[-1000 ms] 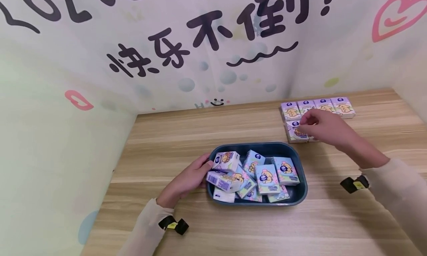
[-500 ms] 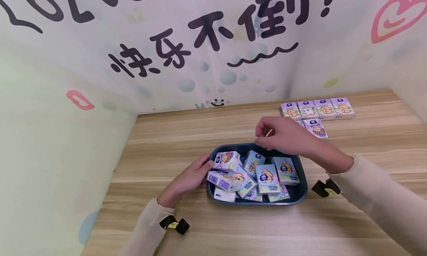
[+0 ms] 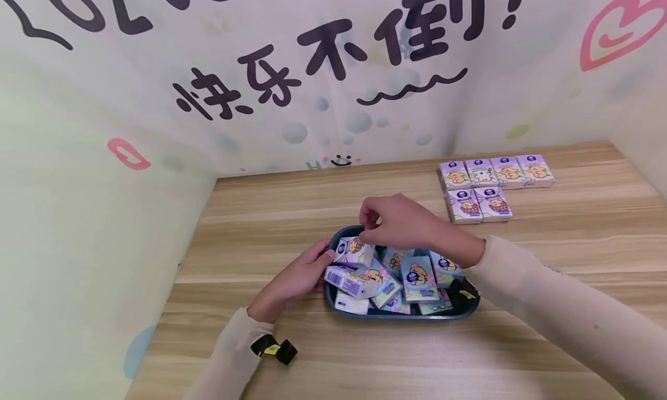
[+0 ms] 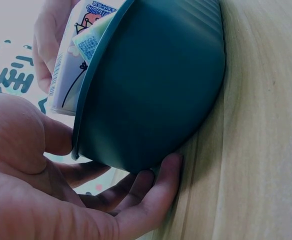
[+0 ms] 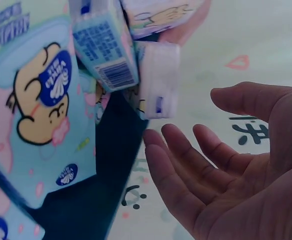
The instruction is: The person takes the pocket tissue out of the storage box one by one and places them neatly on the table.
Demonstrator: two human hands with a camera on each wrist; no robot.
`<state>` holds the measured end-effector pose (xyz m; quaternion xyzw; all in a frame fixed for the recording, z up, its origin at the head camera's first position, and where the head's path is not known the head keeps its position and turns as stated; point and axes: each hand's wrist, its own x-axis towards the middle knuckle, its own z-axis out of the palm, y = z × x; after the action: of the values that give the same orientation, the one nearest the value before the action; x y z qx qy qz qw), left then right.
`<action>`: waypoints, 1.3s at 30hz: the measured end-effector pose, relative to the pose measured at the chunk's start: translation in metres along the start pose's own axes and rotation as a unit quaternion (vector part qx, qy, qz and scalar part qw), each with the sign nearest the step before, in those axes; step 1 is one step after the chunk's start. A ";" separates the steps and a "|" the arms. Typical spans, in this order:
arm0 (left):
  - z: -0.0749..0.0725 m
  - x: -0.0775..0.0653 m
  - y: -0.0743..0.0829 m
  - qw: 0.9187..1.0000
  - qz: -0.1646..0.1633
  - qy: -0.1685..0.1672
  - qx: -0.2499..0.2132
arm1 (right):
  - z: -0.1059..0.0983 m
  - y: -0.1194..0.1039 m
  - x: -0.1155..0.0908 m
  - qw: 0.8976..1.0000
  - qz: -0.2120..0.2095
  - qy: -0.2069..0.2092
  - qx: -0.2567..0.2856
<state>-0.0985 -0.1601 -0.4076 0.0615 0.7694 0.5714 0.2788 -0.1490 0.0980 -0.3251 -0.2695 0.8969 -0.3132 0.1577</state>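
A dark teal plastic tray [image 3: 406, 317] holds several pocket tissue packs, piled loosely. My left hand [image 3: 297, 278] grips its left end; in the left wrist view the thumb lies at the rim and the curled fingers press the outer wall. My right hand [image 3: 398, 220] hovers over the tray's far left part, holding nothing. In the right wrist view its fingers and thumb are apart, just beside the end of a pale tissue pack [image 5: 159, 82]. Closest to it in the head view is a purple tissue pack [image 3: 350, 251], topmost at the left; blue tissue packs [image 3: 418, 279] fill the middle.
At the back right of the wooden table [image 3: 292, 215], purple tissue packs [image 3: 508, 171] lie side by side in a row. Two more packs [image 3: 494, 204] sit in front of its left part. A printed cloth wall [image 3: 271, 145] rises behind the table edge.
My right hand has left the front row of tissue packs at the right and swung left over the tray. Both packs there now show uncovered. My left hand stays on the tray.
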 end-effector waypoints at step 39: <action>0.001 -0.001 -0.004 1.000 0.015 -0.005 -0.023 | -0.028 0.061 -0.042 0.972 0.082 0.002 0.219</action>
<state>-0.0960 -0.1613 -0.4112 0.0694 0.7535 0.5930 0.2752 -0.1513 0.1752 -0.3388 -0.1533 0.8257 -0.4888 0.2363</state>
